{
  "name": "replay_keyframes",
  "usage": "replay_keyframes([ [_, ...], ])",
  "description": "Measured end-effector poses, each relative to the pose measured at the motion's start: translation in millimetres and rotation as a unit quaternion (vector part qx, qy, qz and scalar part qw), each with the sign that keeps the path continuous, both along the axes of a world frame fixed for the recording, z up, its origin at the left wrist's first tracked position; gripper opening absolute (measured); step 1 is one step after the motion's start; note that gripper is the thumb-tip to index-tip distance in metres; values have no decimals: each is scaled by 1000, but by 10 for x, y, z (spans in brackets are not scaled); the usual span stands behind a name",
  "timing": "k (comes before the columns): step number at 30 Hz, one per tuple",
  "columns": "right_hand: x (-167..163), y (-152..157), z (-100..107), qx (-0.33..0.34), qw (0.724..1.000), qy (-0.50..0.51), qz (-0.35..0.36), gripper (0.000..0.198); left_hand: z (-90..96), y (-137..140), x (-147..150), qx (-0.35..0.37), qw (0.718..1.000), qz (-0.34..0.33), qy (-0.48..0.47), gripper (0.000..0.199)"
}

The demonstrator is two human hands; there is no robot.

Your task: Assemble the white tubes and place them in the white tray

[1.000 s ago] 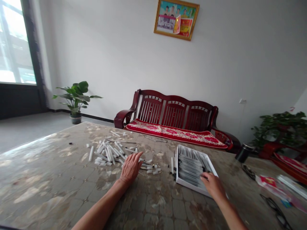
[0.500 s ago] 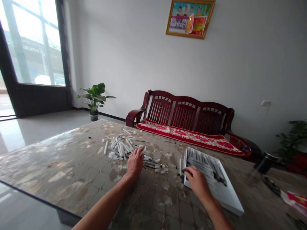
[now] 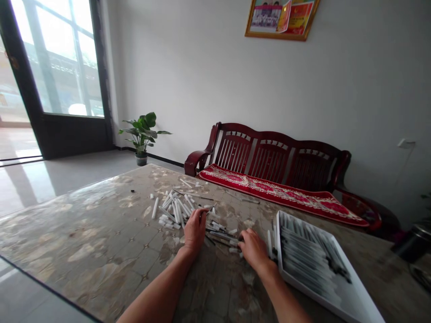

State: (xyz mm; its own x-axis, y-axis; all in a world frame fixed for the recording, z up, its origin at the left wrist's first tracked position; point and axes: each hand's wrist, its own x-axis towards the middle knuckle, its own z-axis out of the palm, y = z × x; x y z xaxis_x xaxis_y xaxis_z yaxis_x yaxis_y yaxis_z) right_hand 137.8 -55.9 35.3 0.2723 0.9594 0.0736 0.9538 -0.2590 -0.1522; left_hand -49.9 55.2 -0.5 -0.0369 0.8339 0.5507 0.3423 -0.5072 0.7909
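Observation:
My left hand (image 3: 194, 231) is closed, its thumb and fingers pinching a thin, dark-tipped pen refill just right of a pile of white pen barrels (image 3: 177, 207). My right hand (image 3: 253, 249) has its fingers curled down at the right end of the loose pen parts (image 3: 220, 234); what its fingertips hold, if anything, is hidden. Those loose parts are dark thin refills and short whitish pieces, lying between the hands. Right of my right hand stands a white box (image 3: 363, 298) holding many clear pens (image 3: 306, 255) with black ends.
A patterned table (image 3: 111, 251) carries everything. White tubes (image 3: 270, 242) and small black pieces lie against the box's left side. A dark cylindrical container (image 3: 411, 242) stands at the far right. Behind the table is a red wooden bench (image 3: 269, 154); a potted plant (image 3: 141, 134) stands at back left.
My right hand has moved left from the box's edge to the loose pen parts. My left hand stays by the pile. The view has turned slightly left.

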Motion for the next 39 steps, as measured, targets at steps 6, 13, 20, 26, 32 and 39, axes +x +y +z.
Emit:
replay_keyframes([
  [6, 144, -68, -278, 126, 990, 56, -13, 9, 2, -7, 105, -18, 999, -32, 12, 21],
  [13, 184, -85, -464, 189, 982, 19, -21, 7, 136, -40, -13, -17, 984, 70, 164, 27],
  [20, 173, -137, -348, 243, 970, -13, -13, 16, 250, 7, -279, -92, 949, 123, 275, 41],
  [26, -351, -189, -204, 226, 958, 36, 175, 30, 184, -20, -270, -109, 926, 51, 359, 44],
  [32, -379, -78, -258, 171, 971, 47, 161, 25, 134, -83, -190, -96, 921, -30, 375, 40],
  [39, -115, -104, -276, 179, 981, -22, 64, 15, 109, -173, -75, -55, 919, -79, 383, 34],
])
